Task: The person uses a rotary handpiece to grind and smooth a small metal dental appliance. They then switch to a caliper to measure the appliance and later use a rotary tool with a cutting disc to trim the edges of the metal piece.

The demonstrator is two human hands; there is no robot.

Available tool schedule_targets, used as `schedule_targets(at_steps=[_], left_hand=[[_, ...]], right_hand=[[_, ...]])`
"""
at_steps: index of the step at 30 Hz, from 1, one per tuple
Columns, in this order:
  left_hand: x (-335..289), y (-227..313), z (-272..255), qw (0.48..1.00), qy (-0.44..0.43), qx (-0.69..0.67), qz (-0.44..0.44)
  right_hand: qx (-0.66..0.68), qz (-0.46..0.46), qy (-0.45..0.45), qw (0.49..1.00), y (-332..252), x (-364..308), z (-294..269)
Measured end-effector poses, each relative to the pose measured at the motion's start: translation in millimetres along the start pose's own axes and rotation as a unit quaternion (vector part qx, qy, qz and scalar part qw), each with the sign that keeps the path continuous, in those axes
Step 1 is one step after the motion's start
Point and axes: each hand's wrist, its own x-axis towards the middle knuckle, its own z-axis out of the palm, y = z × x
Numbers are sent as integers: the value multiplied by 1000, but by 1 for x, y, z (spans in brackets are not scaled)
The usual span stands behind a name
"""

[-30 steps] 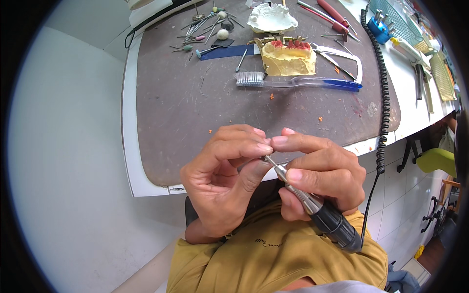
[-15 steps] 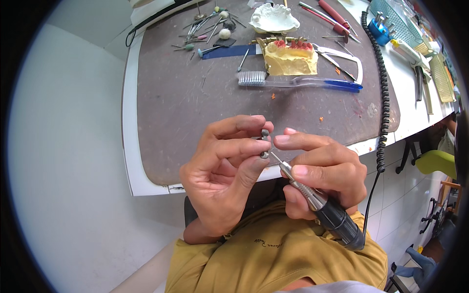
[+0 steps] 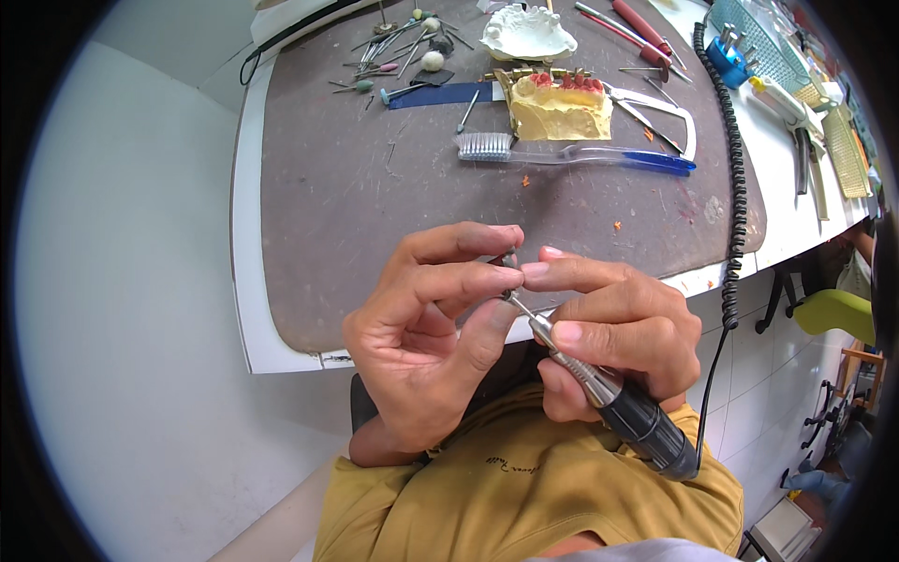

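Between the fingertips of my left hand (image 3: pixel 417 328) is a small dark metal dental piece (image 3: pixel 509 258), mostly covered by the fingers. My right hand (image 3: pixel 632 323) grips a rotary handpiece (image 3: pixel 646 426), silver toward its tip and black at the back, like a pen. Its thin bur (image 3: pixel 521 304) reaches the lower end of the metal piece near my left thumb; I cannot tell whether they touch. My right index fingertip meets a left fingertip. Both hands are in front of the bench's near edge.
On the brown mat (image 3: pixel 328 215) lie a clear-and-blue toothbrush (image 3: pixel 581 155), a yellow dental model (image 3: pixel 562 112), a white plaster cast (image 3: pixel 529 36), a caliper (image 3: pixel 688 126) and several burs (image 3: pixel 403 47). A coiled black cord (image 3: pixel 735 187) hangs over the bench's right side. A green chair (image 3: pixel 838 314) stands beyond.
My right hand has moved slightly left, so its index fingertip now meets my left fingers. The bur is closer to the metal piece, which has turned and is more hidden.
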Motion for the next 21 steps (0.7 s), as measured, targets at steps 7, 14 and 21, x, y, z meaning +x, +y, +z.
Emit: schedule_targets(at_steps=[7, 14, 21], left_hand=[[0, 0, 0, 1000, 0, -1, 2], [0, -1, -1, 1000, 0, -7, 3], [-1, -2, -1, 1000, 2, -12, 4]], right_hand=[[3, 3, -1, 1000, 0, 0, 0], [1, 0, 1, 1000, 1, -1, 0], [2, -5, -2, 1000, 1, -1, 0]])
